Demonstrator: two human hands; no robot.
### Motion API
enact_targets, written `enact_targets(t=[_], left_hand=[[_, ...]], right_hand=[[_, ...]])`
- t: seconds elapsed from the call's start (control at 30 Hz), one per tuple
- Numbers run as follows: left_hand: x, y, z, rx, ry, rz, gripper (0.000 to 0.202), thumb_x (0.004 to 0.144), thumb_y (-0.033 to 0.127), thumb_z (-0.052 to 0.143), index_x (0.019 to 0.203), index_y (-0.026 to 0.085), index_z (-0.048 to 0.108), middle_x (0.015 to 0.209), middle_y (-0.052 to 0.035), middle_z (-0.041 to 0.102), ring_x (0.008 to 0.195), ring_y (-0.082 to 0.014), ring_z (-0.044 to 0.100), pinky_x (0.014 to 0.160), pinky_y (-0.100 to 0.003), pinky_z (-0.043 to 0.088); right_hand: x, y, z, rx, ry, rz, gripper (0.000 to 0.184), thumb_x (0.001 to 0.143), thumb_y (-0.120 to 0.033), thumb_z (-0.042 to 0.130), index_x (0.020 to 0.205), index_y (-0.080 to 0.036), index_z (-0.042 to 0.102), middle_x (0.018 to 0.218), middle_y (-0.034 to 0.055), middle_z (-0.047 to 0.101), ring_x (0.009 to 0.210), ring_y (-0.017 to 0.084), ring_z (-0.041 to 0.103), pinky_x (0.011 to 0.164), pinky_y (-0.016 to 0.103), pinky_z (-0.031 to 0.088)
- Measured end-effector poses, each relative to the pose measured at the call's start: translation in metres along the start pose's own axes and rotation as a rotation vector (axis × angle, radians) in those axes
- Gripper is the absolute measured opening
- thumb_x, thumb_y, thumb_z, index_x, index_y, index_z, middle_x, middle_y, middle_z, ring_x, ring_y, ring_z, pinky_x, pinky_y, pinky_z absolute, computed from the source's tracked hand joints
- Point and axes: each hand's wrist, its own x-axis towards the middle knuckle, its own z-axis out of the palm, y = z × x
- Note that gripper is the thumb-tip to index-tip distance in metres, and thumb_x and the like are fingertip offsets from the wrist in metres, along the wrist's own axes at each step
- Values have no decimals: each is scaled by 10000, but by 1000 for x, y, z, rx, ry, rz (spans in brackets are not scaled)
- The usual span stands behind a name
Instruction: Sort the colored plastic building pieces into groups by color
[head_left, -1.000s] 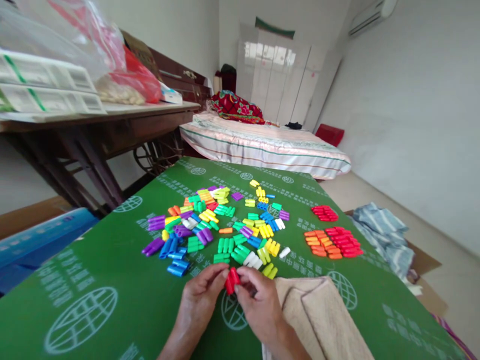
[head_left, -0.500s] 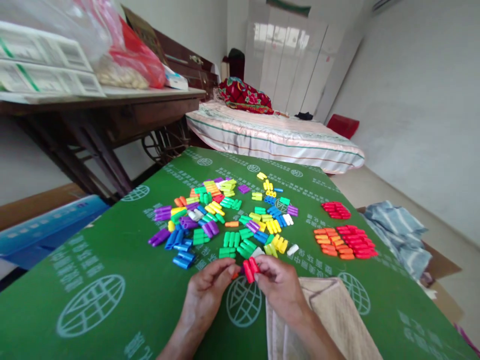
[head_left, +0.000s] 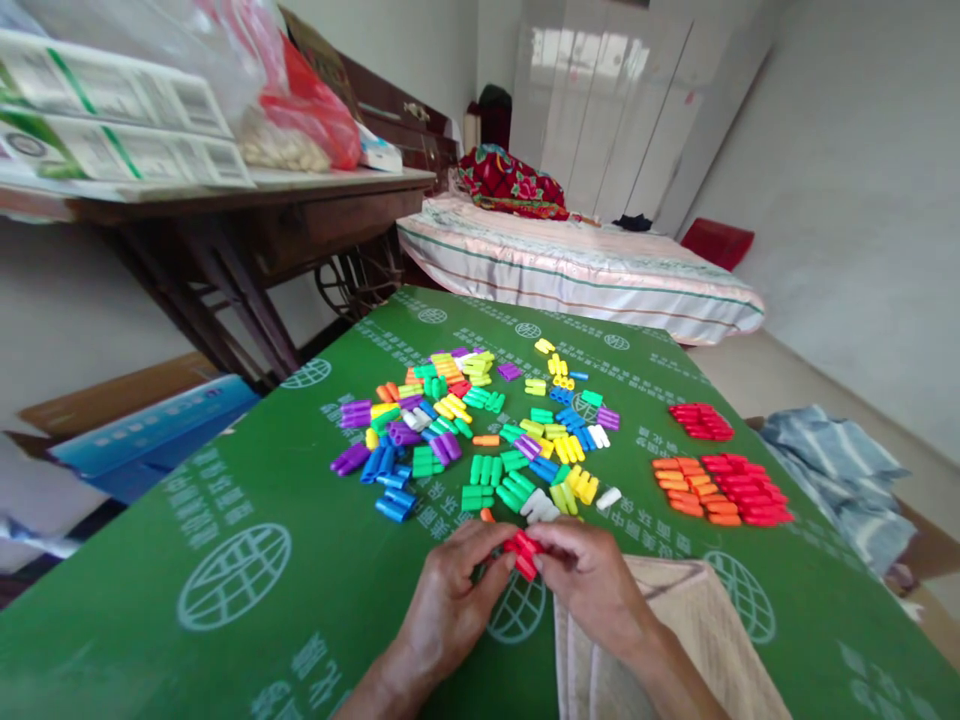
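My left hand [head_left: 457,585] and my right hand [head_left: 596,580] meet low over the near middle of the green table. Fingertips of both are closed on red bullet-shaped plastic blocks [head_left: 525,562], partly covered by the fingers. Just beyond my left fingers is an orange block [head_left: 487,515]. White blocks [head_left: 540,507] lie close past the fingertips, beside green blocks [head_left: 486,470] and yellow blocks [head_left: 582,486]. Farther right, red blocks [head_left: 746,488] are lined up against a group of orange blocks [head_left: 686,487], with another red group [head_left: 700,421] behind them.
A beige cloth [head_left: 690,630] lies under my right forearm on the green tabletop [head_left: 360,620]. Purple blocks [head_left: 350,459] and blue blocks [head_left: 395,503] are scattered left. A side table [head_left: 337,195] with boxes and bags stands left; a bed [head_left: 585,260] is behind.
My left hand has come over to the red blocks that my right hand was holding. The orange piece at my left fingertips now shows beyond them. The view has shifted slightly left.
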Motion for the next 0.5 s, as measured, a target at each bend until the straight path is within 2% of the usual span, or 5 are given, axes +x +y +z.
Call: enact_targets(t=[0.17, 0.37, 0.5], left_hand=[[2, -2, 1, -250, 91, -147, 143, 751, 302, 650, 819, 201, 726, 783, -23, 711, 720, -150, 637, 674, -228, 516], [5, 7, 1, -542, 140, -286, 143, 657, 302, 735, 692, 170, 693, 675, -15, 689, 639, -129, 609, 613, -207, 500], [6, 11, 0, -588, 163, -333, 161, 600, 301, 769, 651, 170, 690, 642, -9, 673, 607, -114, 587, 595, -192, 490]], right_hand=[[-6, -1, 5, -4, 93, -13, 247, 784, -208, 576, 1008, -190, 677, 863, 36, 685, 756, 159, 639, 675, 250, 511], [-9, -13, 14, -412, 138, -176, 277, 781, -178, 622, 1057, -199, 633, 965, 67, 644, 890, 205, 618, 824, 322, 492], [-3, -19, 19, -512, 141, -188, 188, 825, -165, 578, 999, -201, 636, 916, 58, 630, 852, 194, 606, 797, 308, 487]])
